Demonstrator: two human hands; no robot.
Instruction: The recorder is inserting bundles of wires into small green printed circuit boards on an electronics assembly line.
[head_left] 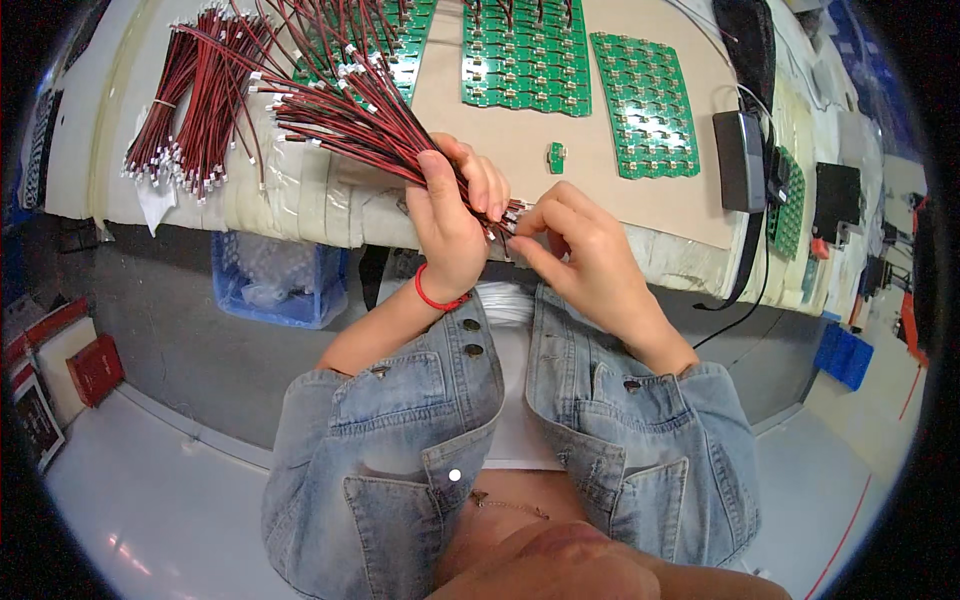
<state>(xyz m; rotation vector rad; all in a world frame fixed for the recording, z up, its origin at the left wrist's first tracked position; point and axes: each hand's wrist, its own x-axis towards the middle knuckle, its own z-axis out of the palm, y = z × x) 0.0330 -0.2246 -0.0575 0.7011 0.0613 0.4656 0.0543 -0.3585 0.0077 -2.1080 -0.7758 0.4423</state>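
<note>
A thick bundle of red-and-black wires (345,122) with small white plugs is wrapped in my left hand (455,205), just over the table's near edge. The bundle's far end fans out to the upper left; its near end pokes out past my left fingers. At that near end, my right hand (580,245) has thumb and forefinger brought together by the wire tips. Whatever sits between those fingertips is too small to make out. Beyond my right hand, a single small green circuit board (556,158) lies on the brown sheet.
More wire bundles (205,110) lie at the table's left. Panels of green circuit boards (645,105) rest on the brown sheet (500,135). A black power adapter (738,160) with cables lies at the right. Below the table edge stands a blue bin (278,285) holding clear plastic.
</note>
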